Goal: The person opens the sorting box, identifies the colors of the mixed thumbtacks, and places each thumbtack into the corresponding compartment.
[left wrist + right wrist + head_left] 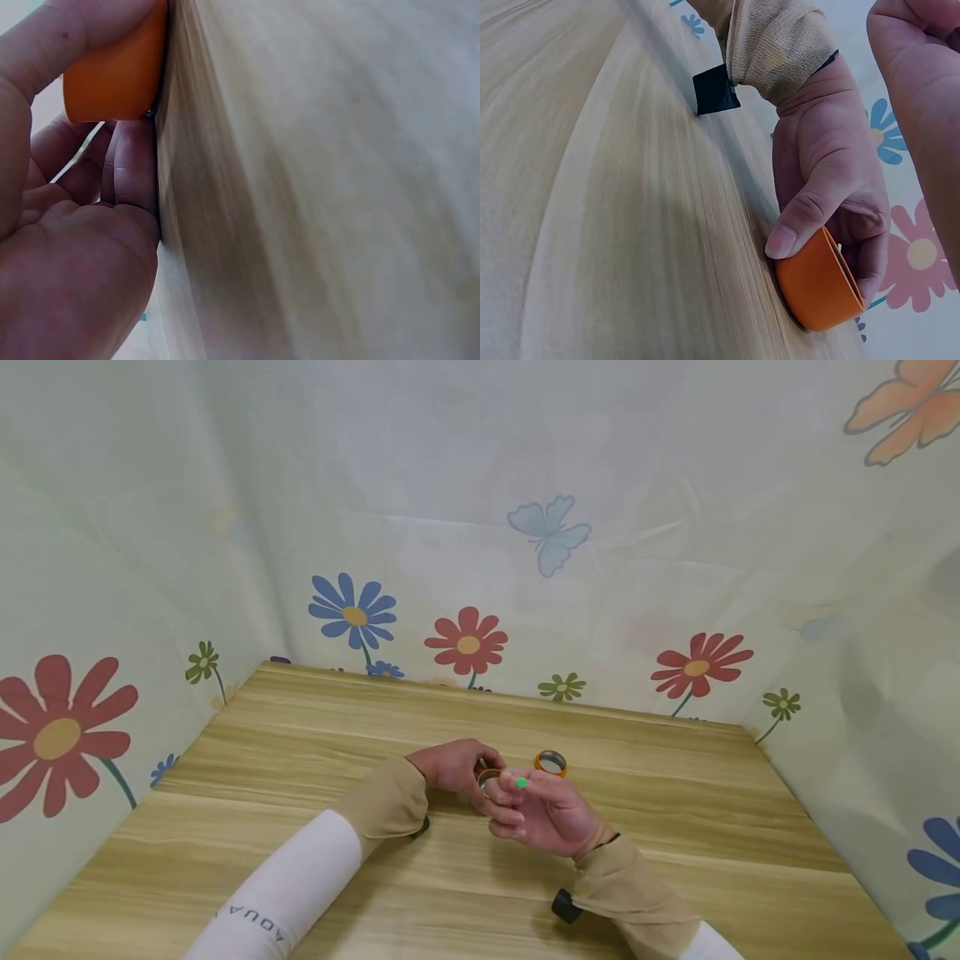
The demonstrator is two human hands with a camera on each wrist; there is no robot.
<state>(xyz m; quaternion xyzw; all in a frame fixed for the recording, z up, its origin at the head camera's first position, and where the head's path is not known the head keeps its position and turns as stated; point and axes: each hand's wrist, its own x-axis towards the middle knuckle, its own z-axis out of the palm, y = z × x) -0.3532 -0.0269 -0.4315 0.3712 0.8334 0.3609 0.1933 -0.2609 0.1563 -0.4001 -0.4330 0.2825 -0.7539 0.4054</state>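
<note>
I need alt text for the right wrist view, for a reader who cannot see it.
The left hand grips an orange ring and holds it against the wooden table. A beige sleeve covers the wrist, and a flowered curtain hangs behind.

orange ring (489,777) mostly hidden by fingers

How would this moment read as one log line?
left hand: grips orange ring on table | right hand: open beside it | second ring: apart on table
</note>
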